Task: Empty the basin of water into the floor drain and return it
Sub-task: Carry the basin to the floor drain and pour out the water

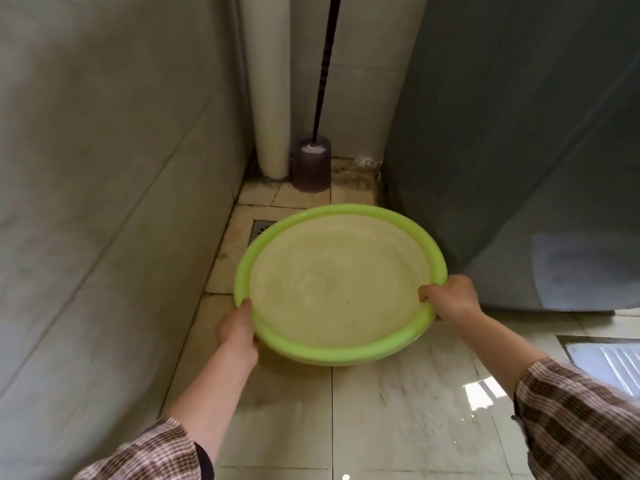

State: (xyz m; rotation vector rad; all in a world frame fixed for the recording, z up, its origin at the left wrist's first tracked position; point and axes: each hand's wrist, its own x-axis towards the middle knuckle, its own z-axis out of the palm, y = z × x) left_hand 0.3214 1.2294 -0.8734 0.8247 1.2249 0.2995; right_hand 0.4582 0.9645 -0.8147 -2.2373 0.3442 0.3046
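Gripping the basin (341, 282) rim, left hand (239, 329) and right hand (448, 297) needed a slow tilt toward the floor drain (260, 227).

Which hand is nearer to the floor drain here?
Left. The left hand grips the basin rim on the side where the floor drain shows, just beyond that rim. The right hand grips the opposite side, across the basin from the drain.
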